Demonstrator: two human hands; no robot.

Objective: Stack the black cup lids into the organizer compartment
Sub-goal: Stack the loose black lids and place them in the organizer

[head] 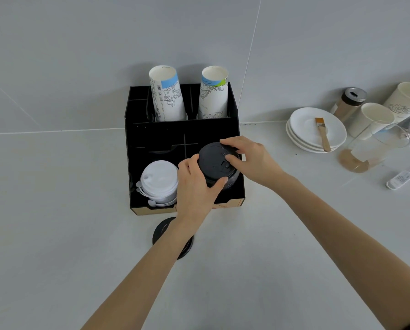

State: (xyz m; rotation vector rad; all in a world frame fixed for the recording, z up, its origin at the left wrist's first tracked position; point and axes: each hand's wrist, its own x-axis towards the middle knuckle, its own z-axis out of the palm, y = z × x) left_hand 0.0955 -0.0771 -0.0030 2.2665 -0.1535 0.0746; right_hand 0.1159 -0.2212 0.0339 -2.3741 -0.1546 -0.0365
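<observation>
Head view: stack of black lids (217, 163) sits in the front right compartment of the black organizer (137, 139), both hands clamped on it. Left hand (195, 186) grips the stack from 7 o'clock, thumb on its near rim. Right hand (250, 160) holds it from 3 o'clock, fingers (230, 142) over the top lid and far rim. White lids (158, 181) fill the front left compartment, just beside the left hand at 9 o'clock. One loose black lid (162, 231) lies on the surface (56, 234) at 6 o'clock of the organizer, partly hidden under the left forearm. Two paper cups (168, 96) stand in the back row at 12 o'clock. Plates (318, 129) with a brush (322, 133) sit well apart at 2 o'clock. Surface open at 9 and 5 o'clock.
</observation>
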